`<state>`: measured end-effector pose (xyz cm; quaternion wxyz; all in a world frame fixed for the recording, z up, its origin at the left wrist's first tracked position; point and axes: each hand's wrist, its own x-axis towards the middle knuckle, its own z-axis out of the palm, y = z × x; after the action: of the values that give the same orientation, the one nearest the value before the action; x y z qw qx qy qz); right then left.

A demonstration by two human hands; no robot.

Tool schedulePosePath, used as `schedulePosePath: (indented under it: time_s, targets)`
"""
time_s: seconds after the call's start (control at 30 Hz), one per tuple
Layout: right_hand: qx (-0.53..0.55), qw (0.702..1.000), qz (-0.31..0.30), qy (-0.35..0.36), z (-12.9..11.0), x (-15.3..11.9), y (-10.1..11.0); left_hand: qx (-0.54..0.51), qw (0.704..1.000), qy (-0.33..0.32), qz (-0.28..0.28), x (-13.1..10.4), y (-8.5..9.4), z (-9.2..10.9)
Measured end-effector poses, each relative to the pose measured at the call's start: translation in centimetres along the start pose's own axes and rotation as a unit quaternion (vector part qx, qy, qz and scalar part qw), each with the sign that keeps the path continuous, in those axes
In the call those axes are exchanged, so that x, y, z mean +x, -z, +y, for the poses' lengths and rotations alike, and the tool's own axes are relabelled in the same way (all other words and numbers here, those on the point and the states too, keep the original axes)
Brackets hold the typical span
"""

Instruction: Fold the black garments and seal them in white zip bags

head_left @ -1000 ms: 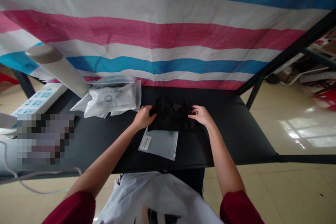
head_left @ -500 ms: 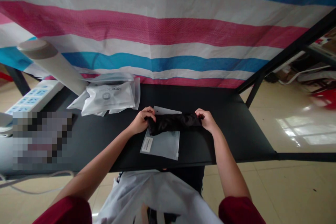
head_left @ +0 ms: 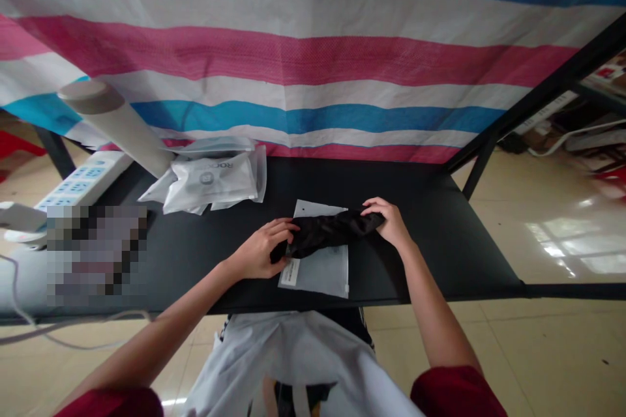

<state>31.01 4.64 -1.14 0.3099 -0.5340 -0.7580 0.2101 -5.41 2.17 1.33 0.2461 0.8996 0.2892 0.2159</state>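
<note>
A bundle of shiny black fabric (head_left: 325,232), folded into a long strip, stretches between my two hands. My left hand (head_left: 267,249) grips its left end, thumb below and fingers above. At the other end, my right hand (head_left: 386,220) pinches the cloth between thumb and fingers. Under the fabric lies a frosted zip bag (head_left: 323,275), flat on the black table (head_left: 430,241). A white label (head_left: 290,272) shows at the bag's lower left corner. The fabric covers the middle of the bag.
Several packed frosted bags (head_left: 215,176) are piled at the back left. Beside them a white cylinder (head_left: 122,124) leans over a power strip (head_left: 85,186). A blurred-out flat object (head_left: 98,254) lies at the left, near a white cable (head_left: 73,322). A striped sheet (head_left: 293,58) hangs behind.
My left hand has shifted lower and turned, wrapping round the fabric's left end. The strip now tilts, its right end higher. The whole view has moved slightly.
</note>
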Motion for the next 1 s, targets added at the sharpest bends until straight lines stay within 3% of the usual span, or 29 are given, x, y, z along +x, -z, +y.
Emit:
schedulePosePath:
  time_s: [0.13,0.23,0.33,0.4,0.5,0.6,0.77,0.9,1.0]
  targets:
    - [-0.105,0.994,-0.01,-0.002,-0.1,0.7,1.2,0.099,0.995,0.012,-0.001,-1.0,-0.7,0.9]
    - [-0.196,0.978,0.077,-0.004,-1.4,1.4,2.0,0.186,0.982,0.032,0.007,-1.2,-1.4,1.6]
    - [-0.199,0.969,0.14,0.039,-5.0,1.4,1.6,0.277,0.96,0.04,-0.004,-0.9,-2.4,2.5]
    - [-0.167,0.977,0.087,0.104,-8.1,0.8,0.4,0.319,0.946,0.047,-0.014,-0.5,-3.0,3.2]
    - [-0.125,0.975,-0.065,0.174,-11.5,-0.6,-2.2,0.333,0.941,0.052,-0.021,0.3,-3.4,4.1]
    - [-0.097,0.972,-0.125,0.176,-12.2,-2.0,-4.8,0.264,0.963,0.054,-0.016,1.0,-3.1,4.7]
    - [-0.05,0.986,-0.101,0.122,-10.5,-3.0,-6.7,0.024,0.999,0.032,-0.006,1.7,-2.0,4.2]
    - [-0.006,0.997,-0.058,0.044,-10.1,-2.3,-6.6,-0.113,0.99,0.088,-0.001,1.9,-2.0,2.4]
    - [0.01,0.999,-0.037,-0.016,-10.1,-1.4,-7.0,-0.186,0.972,0.142,0.034,2.4,-2.5,1.1]
